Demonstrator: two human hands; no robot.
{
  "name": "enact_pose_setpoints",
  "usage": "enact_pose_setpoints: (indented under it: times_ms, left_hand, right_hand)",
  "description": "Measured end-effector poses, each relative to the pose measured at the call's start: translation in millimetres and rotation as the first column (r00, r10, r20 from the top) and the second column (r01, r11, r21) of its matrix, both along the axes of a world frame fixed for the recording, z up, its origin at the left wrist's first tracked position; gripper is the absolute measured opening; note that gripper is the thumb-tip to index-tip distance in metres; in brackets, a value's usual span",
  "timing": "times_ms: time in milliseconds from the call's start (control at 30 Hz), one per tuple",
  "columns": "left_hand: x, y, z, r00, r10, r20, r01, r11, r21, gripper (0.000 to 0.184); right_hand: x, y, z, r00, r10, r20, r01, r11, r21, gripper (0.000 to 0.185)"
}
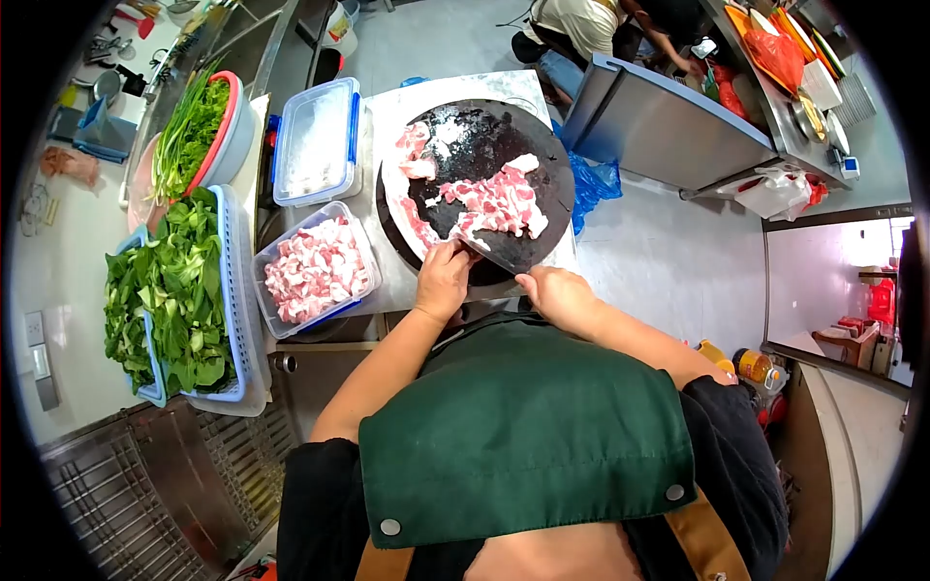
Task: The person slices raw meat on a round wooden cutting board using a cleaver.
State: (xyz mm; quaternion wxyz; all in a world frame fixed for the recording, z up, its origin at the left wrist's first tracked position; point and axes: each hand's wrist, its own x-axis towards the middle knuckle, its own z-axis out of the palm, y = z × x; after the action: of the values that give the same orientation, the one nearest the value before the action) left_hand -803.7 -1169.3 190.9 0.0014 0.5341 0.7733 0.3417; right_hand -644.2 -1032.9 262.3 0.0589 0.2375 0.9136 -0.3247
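On a round dark cutting board lie a pile of cut meat pieces and a longer strip of meat along the left edge. My left hand is closed on the near end of the strip, at the board's front edge. My right hand is wrapped round the handle of a knife, whose blade points left towards my left fingertips, below the pile. Left of the board, a clear container holds many chopped meat pieces.
A lidded clear box stands behind the meat container. Further left are a blue basket of leafy greens and a red-rimmed tub with scallions. Another person crouches at the back beside a metal cabinet. Blue plastic bags lie right of the board.
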Motion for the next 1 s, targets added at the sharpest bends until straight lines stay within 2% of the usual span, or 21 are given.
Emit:
enact_pose_setpoints:
  times_ms: [67,133,200,233,267,333,467,533,567,667,733,767,900,967,1000]
  left_hand:
    - [0,0,-3,0.999,0.000,-0.037,0.001,1.000,0.030,0.020]
    - [0,0,-3,0.999,0.001,-0.035,0.000,1.000,0.023,0.020]
    - [0,-1,0,0.999,-0.024,0.030,0.024,1.000,0.008,0.020]
    - [1,-1,3,0.999,-0.018,0.039,0.019,1.000,-0.018,0.018]
    - [0,-2,4,0.999,-0.016,0.030,0.017,1.000,-0.015,0.018]
    - [-1,-5,0,1.000,-0.027,-0.002,0.027,1.000,-0.013,0.018]
    - [0,-5,3,0.999,-0.042,-0.025,0.044,0.997,0.064,0.021]
    - [0,-8,-6,0.999,-0.036,-0.031,0.038,0.997,0.067,0.021]
    - [0,-6,-5,0.999,-0.032,-0.032,0.034,0.998,0.061,0.021]
    - [0,-5,-3,0.999,-0.027,-0.036,0.029,0.999,0.046,0.021]
    - [1,-5,-4,1.000,-0.016,-0.025,0.016,0.999,0.031,0.020]
    - [2,-5,-2,1.000,-0.015,-0.023,0.016,0.999,0.029,0.020]
    - [1,-4,-2,1.000,-0.002,-0.008,0.002,1.000,0.018,0.021]
    - [-2,-5,-8,1.000,-0.009,0.003,0.009,1.000,-0.016,0.021]
    - [-5,-5,-11,0.999,-0.018,-0.046,0.017,1.000,-0.018,0.017]
  right_hand:
    - [-14,0,-5,0.999,0.008,0.043,-0.009,0.999,0.031,0.043]
    - [-45,2,-18,0.996,0.068,-0.054,-0.066,0.997,0.035,0.041]
    - [-81,3,-19,0.997,0.076,-0.011,-0.076,0.997,-0.029,0.044]
    - [-88,4,-15,0.989,0.147,-0.007,-0.147,0.989,-0.015,0.045]
    - [-87,4,-17,0.989,0.149,-0.015,-0.149,0.989,-0.011,0.045]
    - [-70,4,-27,0.996,0.073,-0.057,-0.072,0.997,0.026,0.047]
    - [-8,17,-17,0.998,0.045,0.049,-0.047,0.998,0.040,0.046]
    - [9,22,-22,0.984,-0.177,-0.028,0.171,0.976,-0.137,0.046]
    - [10,20,-20,0.983,-0.183,-0.031,0.178,0.975,-0.132,0.046]
    - [9,8,-5,0.988,-0.147,-0.046,0.140,0.982,-0.126,0.044]
    - [12,-3,10,1.000,0.017,-0.017,-0.019,0.996,-0.083,0.043]
    - [12,-5,8,0.999,0.035,0.026,-0.034,0.999,-0.023,0.041]
    - [1,-9,1,0.998,0.059,0.034,-0.060,0.998,0.027,0.042]
    - [-23,-13,-8,0.997,0.078,-0.019,-0.077,0.995,0.068,0.042]
    - [-40,-13,-14,0.994,0.097,-0.054,-0.094,0.994,0.056,0.044]
